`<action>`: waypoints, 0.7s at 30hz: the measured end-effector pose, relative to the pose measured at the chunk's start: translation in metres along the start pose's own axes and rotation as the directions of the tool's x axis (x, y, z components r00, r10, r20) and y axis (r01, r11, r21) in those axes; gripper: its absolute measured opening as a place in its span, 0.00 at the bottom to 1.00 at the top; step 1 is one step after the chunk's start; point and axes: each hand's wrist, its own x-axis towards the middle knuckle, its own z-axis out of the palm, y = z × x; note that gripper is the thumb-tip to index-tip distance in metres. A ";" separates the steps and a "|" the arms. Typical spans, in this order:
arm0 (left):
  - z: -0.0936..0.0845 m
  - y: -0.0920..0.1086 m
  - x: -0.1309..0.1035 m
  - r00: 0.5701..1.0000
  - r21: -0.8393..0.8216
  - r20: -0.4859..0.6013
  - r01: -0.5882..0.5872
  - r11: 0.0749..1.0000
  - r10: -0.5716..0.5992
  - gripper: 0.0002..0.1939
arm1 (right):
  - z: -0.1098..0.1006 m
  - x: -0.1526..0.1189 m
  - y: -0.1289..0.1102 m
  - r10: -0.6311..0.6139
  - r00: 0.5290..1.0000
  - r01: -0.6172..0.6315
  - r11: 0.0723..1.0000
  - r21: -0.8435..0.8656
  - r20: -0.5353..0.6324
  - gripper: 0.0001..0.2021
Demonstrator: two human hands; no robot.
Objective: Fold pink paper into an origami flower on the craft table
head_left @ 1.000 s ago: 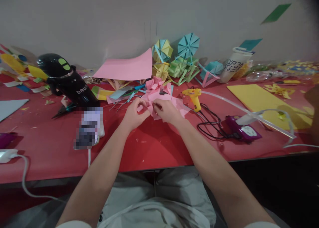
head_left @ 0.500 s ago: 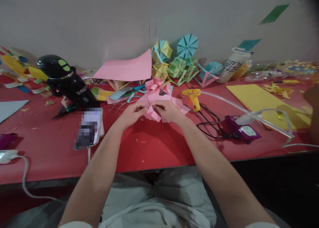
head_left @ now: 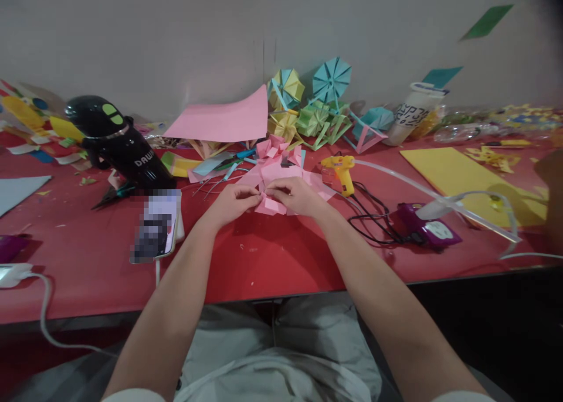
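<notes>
Head view, checker: Where does your folded pink piece (head_left: 273, 206) sit?

Recorder: At mid-bench, between your two hands, just in front of a heap of pink folded paper (head_left: 278, 151). Whether its underside touches the red tabletop (head_left: 268, 261), I cannot tell.

Checker: State of your fingers?

Recorder: Narrow on both sides. Your left hand (head_left: 235, 203) pinches at the piece's left edge, thumb against fingertips. Your right hand (head_left: 295, 196) pinches its upper part, index finger bent over; the exact contact is too small to read.

Checker: What lies near you?

Recorder: To the right of your right hand, a yellow glue gun (head_left: 341, 172), a clear stick running from its rear; farther right, a purple power block (head_left: 428, 226). To the left of your left hand, a phone (head_left: 159, 221), partly blurred, near a tilted black bottle (head_left: 127, 150).
</notes>
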 end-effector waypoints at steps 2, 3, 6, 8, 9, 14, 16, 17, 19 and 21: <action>0.001 0.002 -0.001 1.000 0.000 -0.002 -0.018 1.000 0.018 0.10 | 0.000 0.000 0.000 0.004 1.000 -0.004 1.000 0.000 0.004 0.11; 0.001 0.004 -0.001 1.000 0.002 -0.005 -0.029 1.000 0.029 0.10 | 0.000 0.000 0.000 0.000 1.000 0.000 1.000 0.002 0.004 0.11; 0.001 0.006 -0.001 0.998 0.033 -0.031 -0.048 0.998 0.049 0.09 | -0.001 0.000 -0.001 -0.023 1.000 0.023 1.000 0.013 0.012 0.12; 0.000 0.007 -0.002 0.998 0.060 -0.038 -0.046 0.997 0.048 0.09 | -0.001 0.000 -0.003 -0.019 1.000 0.019 1.000 0.012 0.020 0.14; 0.000 0.007 -0.002 0.998 0.067 -0.033 -0.042 0.997 0.045 0.09 | -0.001 0.000 -0.004 -0.009 1.000 0.009 1.000 0.008 0.023 0.15; 0.000 0.002 -0.002 0.999 0.070 -0.021 -0.030 0.997 0.032 0.09 | -0.002 0.000 -0.006 0.019 1.000 -0.019 1.000 0.014 0.012 0.16; 0.001 0.002 -0.002 0.999 0.070 -0.015 -0.032 0.997 0.033 0.07 | -0.002 0.000 -0.007 0.029 0.999 -0.030 0.999 0.044 0.029 0.16; 0.001 0.003 -0.003 0.999 0.067 -0.007 -0.035 0.997 0.036 0.07 | -0.003 -0.001 -0.008 0.036 0.998 -0.039 0.997 0.063 0.045 0.17; 0.002 0.007 -0.004 0.999 0.058 0.011 -0.040 0.998 0.039 0.07 | -0.004 -0.001 -0.010 0.048 0.996 -0.055 0.994 0.098 0.075 0.17; 0.002 0.011 -0.005 0.999 0.055 0.037 -0.041 0.998 0.039 0.07 | -0.005 -0.002 -0.012 0.056 0.993 -0.069 0.990 0.126 0.101 0.18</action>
